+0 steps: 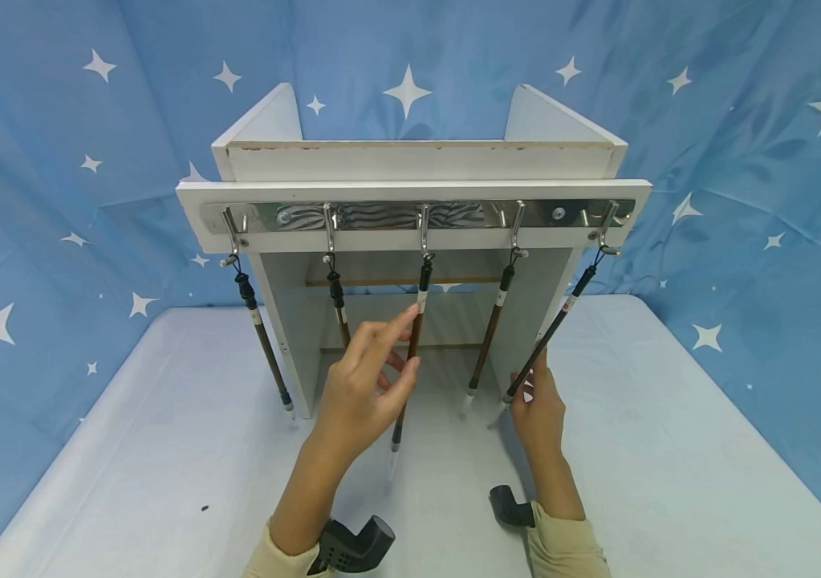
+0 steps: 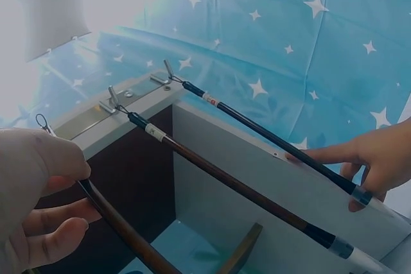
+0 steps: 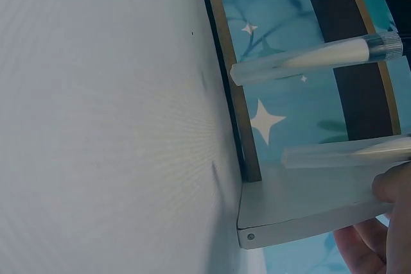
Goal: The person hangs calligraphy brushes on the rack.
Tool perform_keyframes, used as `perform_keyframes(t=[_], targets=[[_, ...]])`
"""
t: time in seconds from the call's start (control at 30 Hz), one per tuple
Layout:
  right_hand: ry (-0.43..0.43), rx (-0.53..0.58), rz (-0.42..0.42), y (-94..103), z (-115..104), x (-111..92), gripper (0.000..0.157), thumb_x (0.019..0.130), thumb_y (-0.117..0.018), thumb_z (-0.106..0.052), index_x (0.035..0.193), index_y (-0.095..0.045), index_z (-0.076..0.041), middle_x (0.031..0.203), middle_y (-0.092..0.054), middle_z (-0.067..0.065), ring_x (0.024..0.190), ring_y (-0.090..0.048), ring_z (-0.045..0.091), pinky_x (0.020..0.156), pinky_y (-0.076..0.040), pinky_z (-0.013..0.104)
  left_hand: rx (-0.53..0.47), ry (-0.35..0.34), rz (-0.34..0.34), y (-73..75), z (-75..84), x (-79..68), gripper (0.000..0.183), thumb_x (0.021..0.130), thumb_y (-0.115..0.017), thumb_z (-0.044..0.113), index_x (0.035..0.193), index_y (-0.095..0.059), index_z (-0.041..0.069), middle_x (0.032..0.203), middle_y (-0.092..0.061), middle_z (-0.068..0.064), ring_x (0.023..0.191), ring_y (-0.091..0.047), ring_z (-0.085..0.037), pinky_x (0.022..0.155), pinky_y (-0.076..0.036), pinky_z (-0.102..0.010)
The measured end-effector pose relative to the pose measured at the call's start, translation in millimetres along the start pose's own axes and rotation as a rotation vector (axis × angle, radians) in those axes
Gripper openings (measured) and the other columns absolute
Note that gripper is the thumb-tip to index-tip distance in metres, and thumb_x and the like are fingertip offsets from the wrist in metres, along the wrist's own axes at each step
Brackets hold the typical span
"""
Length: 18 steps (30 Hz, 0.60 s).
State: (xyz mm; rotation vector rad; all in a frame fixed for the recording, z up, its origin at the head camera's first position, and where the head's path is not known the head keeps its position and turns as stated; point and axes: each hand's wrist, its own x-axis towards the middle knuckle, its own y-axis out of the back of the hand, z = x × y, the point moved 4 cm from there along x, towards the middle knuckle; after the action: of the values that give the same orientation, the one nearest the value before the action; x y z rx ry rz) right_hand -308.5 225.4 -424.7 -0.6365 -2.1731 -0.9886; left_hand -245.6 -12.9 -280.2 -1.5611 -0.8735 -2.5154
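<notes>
Five calligraphy brushes hang by loops from the hooks of a white wooden rack, clear caps over their tips. My left hand (image 1: 363, 385) is at the middle brush (image 1: 416, 329), index fingertip and thumb against its shaft, other fingers loosely bent behind. In the left wrist view that brush (image 2: 122, 226) emerges from beneath the fingertips. Low on the right, my right hand (image 1: 540, 409) grips the front edge of the rack's side panel (image 3: 314, 222), thumb inside and fingers outside. Directly before this hand slants the rightmost brush (image 1: 554, 325), its capped end close to the thumb.
A metal hook strip (image 1: 381, 215) runs along the rack's front board. Two more brushes hang left, and another brush (image 1: 491, 329) hangs right of the middle. White cloth (image 1: 164, 466) covers the table; a blue starred curtain (image 1: 56, 201) stands behind. Each wrist wears a black device.
</notes>
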Motion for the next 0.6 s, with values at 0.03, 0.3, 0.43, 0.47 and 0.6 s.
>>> perform_keyframes(t=[0.03, 0.3, 0.43, 0.47, 0.6], targets=[[0.008, -0.001, 0.005, 0.3, -0.4, 0.3, 0.079, 0.079, -0.058, 0.010, 0.145, -0.021, -0.013, 0.097, -0.057, 0.024, 0.084, -0.065, 0.039, 0.062, -0.055, 0.041, -0.004, -0.002, 0.000, 0.1, 0.1, 0.1, 0.055, 0.078, -0.063, -0.002, 0.130, -0.047, 0.007, 0.100, -0.054, -0.011, 0.068, -0.061, -0.011, 0.053, -0.047, -0.011], [-0.010, 0.009, -0.008, 0.7, -1.1, 0.6, 0.079, 0.080, -0.055, 0.010, 0.145, -0.020, -0.015, 0.098, -0.057, 0.023, 0.085, -0.064, 0.039, 0.064, -0.055, 0.043, -0.040, 0.005, -0.011, 0.0, 0.4, -0.2, 0.056, 0.078, -0.063, -0.002, 0.131, -0.046, 0.006, 0.100, -0.054, -0.014, 0.068, -0.060, -0.011, 0.054, -0.047, -0.011], [-0.025, 0.004, -0.016, 0.0, -0.1, 0.6, 0.079, 0.080, -0.057, 0.009, 0.145, -0.019, -0.015, 0.098, -0.056, 0.023, 0.086, -0.064, 0.039, 0.065, -0.055, 0.043, -0.043, 0.013, -0.021, -0.2, 0.9, -0.3, 0.056, 0.079, -0.062, -0.002, 0.132, -0.046, 0.005, 0.099, -0.053, -0.013, 0.068, -0.060, -0.011, 0.054, -0.047, -0.011], [-0.024, 0.004, -0.015, -0.1, 0.1, 0.5, 0.079, 0.080, -0.057, 0.009, 0.145, -0.019, -0.015, 0.098, -0.056, 0.023, 0.085, -0.064, 0.039, 0.065, -0.055, 0.043, -0.044, 0.011, -0.022, -0.2, 1.2, -0.3, 0.056, 0.078, -0.062, -0.003, 0.132, -0.047, 0.005, 0.099, -0.053, -0.012, 0.068, -0.060, -0.011, 0.054, -0.047, -0.011], [-0.008, 0.009, 0.003, -0.7, 0.8, -0.1, 0.078, 0.080, -0.058, 0.009, 0.145, -0.020, -0.014, 0.098, -0.056, 0.024, 0.083, -0.064, 0.040, 0.062, -0.055, 0.043, -0.054, 0.011, -0.028, -0.1, 2.0, -0.8, 0.056, 0.078, -0.062, -0.003, 0.132, -0.046, 0.004, 0.099, -0.052, -0.012, 0.068, -0.059, -0.011, 0.054, -0.047, -0.010]])
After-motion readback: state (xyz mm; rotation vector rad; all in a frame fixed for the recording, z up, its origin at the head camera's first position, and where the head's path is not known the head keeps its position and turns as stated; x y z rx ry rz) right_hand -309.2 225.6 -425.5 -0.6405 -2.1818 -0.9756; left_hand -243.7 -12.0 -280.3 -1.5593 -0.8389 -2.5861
